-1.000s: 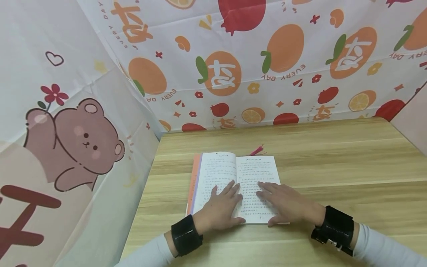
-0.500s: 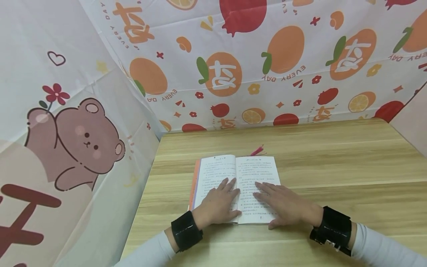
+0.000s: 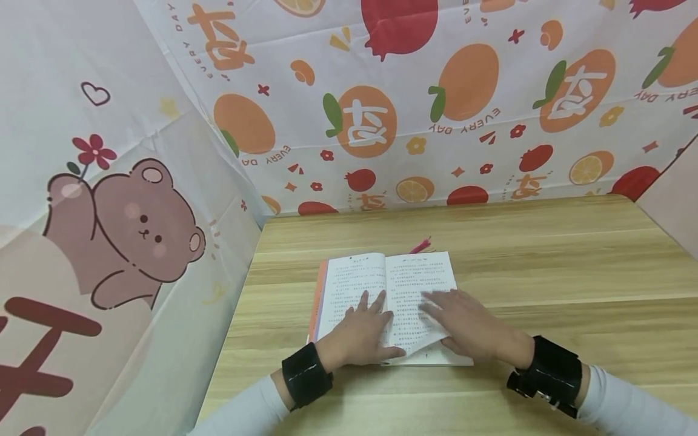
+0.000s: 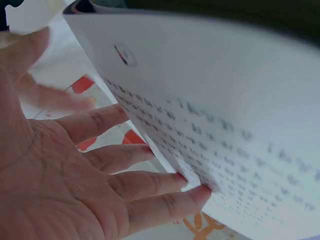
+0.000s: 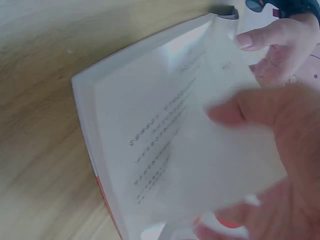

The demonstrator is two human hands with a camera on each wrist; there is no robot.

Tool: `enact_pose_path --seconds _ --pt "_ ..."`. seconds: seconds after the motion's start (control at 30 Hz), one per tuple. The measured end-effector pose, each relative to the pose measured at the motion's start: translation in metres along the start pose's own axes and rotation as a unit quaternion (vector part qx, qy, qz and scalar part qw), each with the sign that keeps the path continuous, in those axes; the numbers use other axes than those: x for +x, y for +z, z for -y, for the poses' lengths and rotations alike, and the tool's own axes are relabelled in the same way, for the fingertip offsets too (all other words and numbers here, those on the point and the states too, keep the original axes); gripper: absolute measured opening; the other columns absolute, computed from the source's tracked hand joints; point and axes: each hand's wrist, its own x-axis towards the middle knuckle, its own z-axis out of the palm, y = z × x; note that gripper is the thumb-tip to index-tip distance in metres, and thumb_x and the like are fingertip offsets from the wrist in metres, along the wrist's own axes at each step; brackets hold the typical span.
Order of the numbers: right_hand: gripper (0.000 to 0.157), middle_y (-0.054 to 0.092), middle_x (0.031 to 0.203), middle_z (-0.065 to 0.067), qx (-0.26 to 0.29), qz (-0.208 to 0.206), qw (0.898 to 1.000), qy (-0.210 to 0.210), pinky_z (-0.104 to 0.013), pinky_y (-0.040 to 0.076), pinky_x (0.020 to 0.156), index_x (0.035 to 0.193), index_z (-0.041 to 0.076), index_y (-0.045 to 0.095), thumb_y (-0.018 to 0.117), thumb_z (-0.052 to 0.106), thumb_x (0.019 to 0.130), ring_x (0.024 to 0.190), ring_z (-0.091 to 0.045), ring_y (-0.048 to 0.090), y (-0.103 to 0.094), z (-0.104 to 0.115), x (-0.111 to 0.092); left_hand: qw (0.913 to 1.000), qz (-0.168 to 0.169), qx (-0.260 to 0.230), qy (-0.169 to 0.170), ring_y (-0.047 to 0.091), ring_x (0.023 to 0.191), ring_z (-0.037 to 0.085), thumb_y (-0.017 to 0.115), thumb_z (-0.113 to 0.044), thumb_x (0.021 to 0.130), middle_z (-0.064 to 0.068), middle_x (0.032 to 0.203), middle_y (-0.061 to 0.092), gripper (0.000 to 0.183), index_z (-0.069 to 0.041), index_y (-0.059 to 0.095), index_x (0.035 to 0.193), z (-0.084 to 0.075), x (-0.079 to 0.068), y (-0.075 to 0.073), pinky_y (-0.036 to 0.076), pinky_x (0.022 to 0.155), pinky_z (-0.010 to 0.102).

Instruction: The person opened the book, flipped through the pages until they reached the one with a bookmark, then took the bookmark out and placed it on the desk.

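Note:
An open book (image 3: 357, 275) with printed pages lies on the wooden table, its orange cover edge showing at the left. My left hand (image 3: 357, 339) rests on the left page near the gutter, fingers spread; its fingertips touch the paper in the left wrist view. The right hand (image 3: 474, 327) is over the right half, holding up the lower corner of a page (image 3: 425, 344). In the right wrist view that lifted page stands between the blurred thumb (image 5: 227, 112) and the other fingers, whose tips it partly hides. More print shows on the page beneath.
A pink tassel (image 3: 421, 245) sticks out past the book's top edge. Behind the table (image 3: 572, 260) hangs a fruit-print cloth (image 3: 414, 115). On the left is a cloth with a bear print (image 3: 144, 224). Black bands (image 3: 553, 372) wrap both wrists.
The right hand was lying flat on the right page; now it has raised that page's lower corner. The left hand shifted slightly and stays on the left page.

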Motion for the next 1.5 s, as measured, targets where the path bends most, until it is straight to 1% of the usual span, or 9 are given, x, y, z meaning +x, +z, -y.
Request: enact_pose_path --seconds 0.17,0.3,0.4,0.53,0.67,0.87,1.0,1.23,1.5 --pt "0.085 0.031 0.141 -0.028 -0.041 -0.121 0.987 0.101 -0.057 0.040 0.092 0.137 -0.005 0.027 0.064 0.042 0.076 0.126 -0.037 0.028 -0.004 0.001 0.008 0.9995 -0.004 -0.030 -0.007 0.014 0.126 0.050 0.038 -0.078 0.072 0.024 0.145 0.025 0.091 -0.005 0.053 0.123 -0.008 0.001 0.001 0.033 0.091 0.069" --pt "0.090 0.032 0.138 -0.033 -0.015 -0.087 0.984 0.155 -0.057 0.048 0.080 0.135 -0.011 0.026 0.055 0.055 0.079 0.120 -0.041 0.035 -0.001 0.005 0.010 0.9978 -0.054 -0.037 -0.009 0.022 0.124 0.048 0.043 -0.058 0.083 0.026 0.140 0.035 0.072 0.003 0.053 0.120 -0.012 0.000 0.002 0.036 0.090 0.066" --pt "0.085 0.031 0.141 -0.029 0.028 -0.036 0.990 0.136 -0.056 0.049 0.081 0.138 -0.003 0.028 0.044 0.060 0.084 0.119 -0.037 0.038 0.005 0.008 0.009 0.9879 -0.136 -0.075 -0.005 0.040 0.117 0.038 0.050 -0.037 0.086 0.023 0.137 0.041 0.062 0.004 0.040 0.131 -0.012 -0.003 -0.002 0.046 0.087 0.055" --pt "0.074 0.026 0.147 -0.018 0.062 0.013 0.997 0.048 -0.051 0.044 0.091 0.144 0.014 0.021 0.043 0.056 0.086 0.124 -0.027 0.034 0.013 0.010 0.006 0.9529 -0.273 -0.132 0.013 0.058 0.090 0.022 0.058 -0.023 0.083 0.017 0.139 0.039 0.077 -0.011 0.014 0.144 -0.010 -0.007 -0.015 0.055 0.072 0.038" --pt "0.074 0.021 0.150 -0.012 0.080 0.046 0.996 -0.009 -0.050 0.043 0.093 0.145 0.023 0.014 0.048 0.052 0.086 0.124 -0.023 0.034 0.019 0.011 0.004 0.9460 -0.320 -0.050 0.008 0.053 0.100 0.022 0.064 -0.022 0.079 0.014 0.147 0.024 0.080 -0.019 0.018 0.144 -0.006 -0.013 -0.027 0.055 0.072 0.037" --pt "0.076 0.021 0.150 -0.012 0.063 0.058 0.996 -0.035 -0.051 0.040 0.095 0.145 0.026 0.014 0.051 0.051 0.084 0.126 -0.025 0.031 0.022 0.011 0.005 0.9710 -0.213 0.108 0.013 0.006 0.133 0.036 0.069 -0.018 0.075 0.013 0.152 0.008 0.070 -0.020 0.037 0.137 0.001 -0.020 -0.028 0.031 0.098 0.062" --pt "0.085 0.024 0.149 -0.014 0.042 0.071 0.995 -0.048 -0.054 0.036 0.097 0.144 0.025 0.018 0.061 0.052 0.076 0.127 -0.030 0.027 0.021 0.013 0.005 0.9706 -0.113 0.198 0.077 -0.005 0.133 0.035 0.068 -0.015 0.074 0.008 0.153 0.007 0.073 -0.026 0.035 0.139 0.008 -0.018 -0.020 0.023 0.101 0.065" --pt "0.097 0.022 0.148 -0.017 0.022 0.114 0.993 -0.019 -0.058 0.032 0.099 0.142 0.016 0.026 0.070 0.053 0.064 0.129 -0.035 0.022 0.020 0.015 0.001 0.9819 0.031 0.161 0.094 0.009 0.133 0.034 0.063 -0.021 0.072 0.002 0.151 0.022 0.070 -0.030 0.038 0.136 0.015 -0.018 -0.013 0.030 0.098 0.062" --pt "0.093 0.023 0.147 -0.021 0.020 0.109 0.994 0.005 -0.063 0.036 0.093 0.142 0.016 0.029 0.066 0.058 0.067 0.128 -0.041 0.021 0.020 0.010 0.000 0.9877 0.048 0.145 0.035 0.041 0.113 0.044 0.058 -0.049 0.077 0.016 0.143 0.032 0.062 -0.035 0.040 0.135 0.012 -0.008 -0.023 0.046 0.085 0.057"
